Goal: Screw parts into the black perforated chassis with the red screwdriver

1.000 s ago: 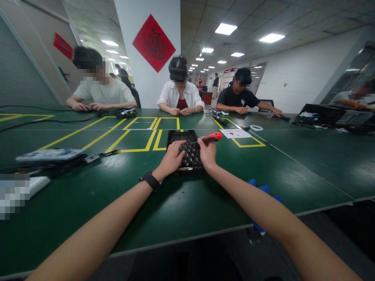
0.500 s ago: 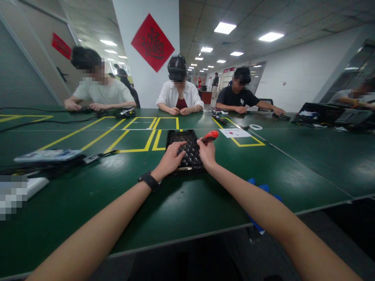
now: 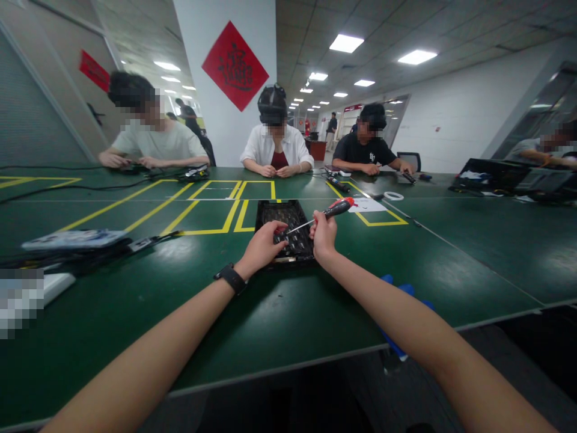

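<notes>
Glossy green tabletop (image 3: 216, 349) below grip. Yellow tape strips (image 3: 205, 232), left of grip. Farther left: flat pale-blue rectangular object (image 3: 74, 239) atop dark bundle (image 3: 106, 248). Flat white ring (image 3: 393, 196) beyond grip, rightward. Rubbery-looking blue item (image 3: 407, 290), nearer and right, partly hidden. Red diamond-shaped paper (image 3: 235, 66) on white pillar (image 3: 259, 36), well beyond grip.

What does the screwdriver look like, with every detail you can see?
The screwdriver has a thick black handle with red toward its end, probably plastic, and a thin, straight, silvery shaft that looks like metal. The right hand holds it at a slant, handle end up and to the right, shaft pointing down and left over the black tray. Its tip is near the left hand; whether it touches anything is too small to tell.
</notes>
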`<state>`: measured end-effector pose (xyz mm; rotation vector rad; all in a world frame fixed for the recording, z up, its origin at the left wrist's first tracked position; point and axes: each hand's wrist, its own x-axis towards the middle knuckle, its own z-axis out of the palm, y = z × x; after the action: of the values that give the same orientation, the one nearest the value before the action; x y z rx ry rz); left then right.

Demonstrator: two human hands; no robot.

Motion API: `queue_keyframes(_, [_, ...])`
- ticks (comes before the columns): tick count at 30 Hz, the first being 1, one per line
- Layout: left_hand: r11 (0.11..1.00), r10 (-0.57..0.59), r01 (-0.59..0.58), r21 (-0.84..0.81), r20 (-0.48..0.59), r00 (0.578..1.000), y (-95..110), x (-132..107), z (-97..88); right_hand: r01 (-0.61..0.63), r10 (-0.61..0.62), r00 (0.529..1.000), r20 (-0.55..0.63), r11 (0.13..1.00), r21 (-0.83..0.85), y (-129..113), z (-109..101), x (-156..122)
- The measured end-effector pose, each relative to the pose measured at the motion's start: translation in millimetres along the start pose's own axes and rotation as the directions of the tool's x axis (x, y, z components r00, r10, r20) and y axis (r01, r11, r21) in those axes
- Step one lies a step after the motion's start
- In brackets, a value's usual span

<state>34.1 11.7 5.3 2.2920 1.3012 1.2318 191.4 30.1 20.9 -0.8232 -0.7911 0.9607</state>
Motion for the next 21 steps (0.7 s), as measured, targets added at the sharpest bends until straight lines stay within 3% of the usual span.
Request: queue_keyframes(21, [0.994, -0.073, 0.075, -0.073, 0.032, 0.997, 1.7, -0.3, -0.8, -0.018, 0.024, 0.998, -0.055, 0.994, 0.105, -0.6, -0.4, 4.3])
